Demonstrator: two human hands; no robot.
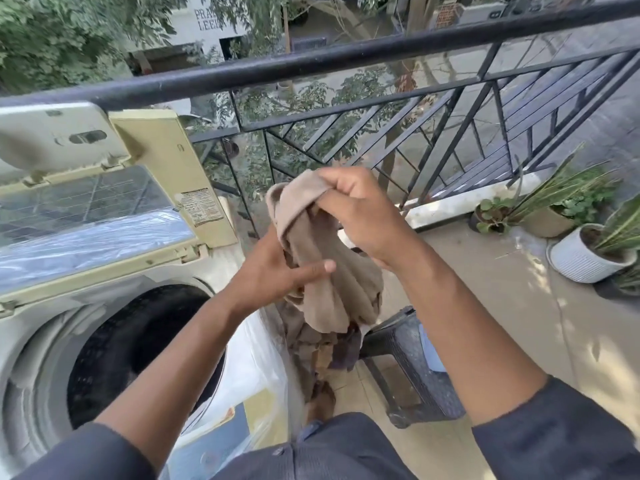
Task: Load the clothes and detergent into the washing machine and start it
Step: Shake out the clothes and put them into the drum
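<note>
An upper-floor balcony of a home, used as a laundry spot. A black metal railing (346, 60) crosses the top of the frame, with treetops (52, 36) and a street-level building (207, 26) visible below it. At lower left stands a top-loading washing machine (114, 344) with its lid (97, 216) raised. Potted plants (585, 237) sit on the beige tiled floor (485, 271) at right.
</note>
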